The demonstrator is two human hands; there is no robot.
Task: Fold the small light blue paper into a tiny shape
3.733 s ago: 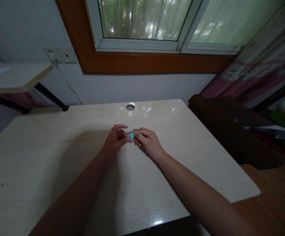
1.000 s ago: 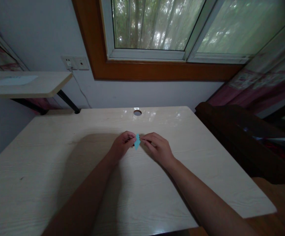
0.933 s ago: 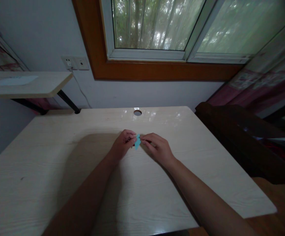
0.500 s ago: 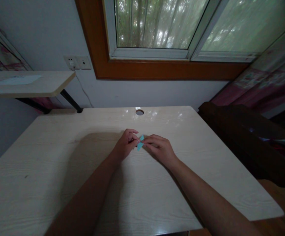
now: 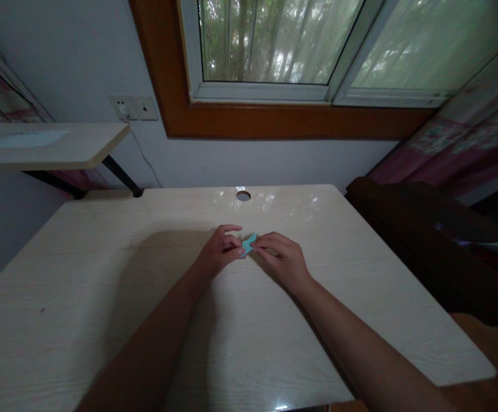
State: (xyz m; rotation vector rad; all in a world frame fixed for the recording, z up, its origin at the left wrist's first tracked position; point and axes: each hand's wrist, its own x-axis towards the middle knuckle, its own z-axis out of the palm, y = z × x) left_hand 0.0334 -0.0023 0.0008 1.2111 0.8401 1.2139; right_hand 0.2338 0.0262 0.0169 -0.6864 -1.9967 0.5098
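A small piece of folded turquoise paper (image 5: pixel 248 245) is held between my two hands, a little above the desk. My left hand (image 5: pixel 220 249) pinches its left end between thumb and fingers, with the index finger stretched out above it. On the other side, my right hand (image 5: pixel 284 256) grips the right edge with thumb and fingertips pressed together. The paper lies slanted, its upper tip pointing up and to the right. Parts of it are hidden behind my fingertips.
The pale wood-grain desk (image 5: pixel 154 332) has a round cable hole (image 5: pixel 243 195) near its back edge. A raised shelf (image 5: pixel 98 150) on black legs carries a sheet of paper (image 5: pixel 28 139) at the left. Dark brown furniture (image 5: pixel 403 229) stands to the right.
The folded paper has turned clockwise, from nearly upright to slanting right, and shows more of its face between my hands. My hands have barely moved.
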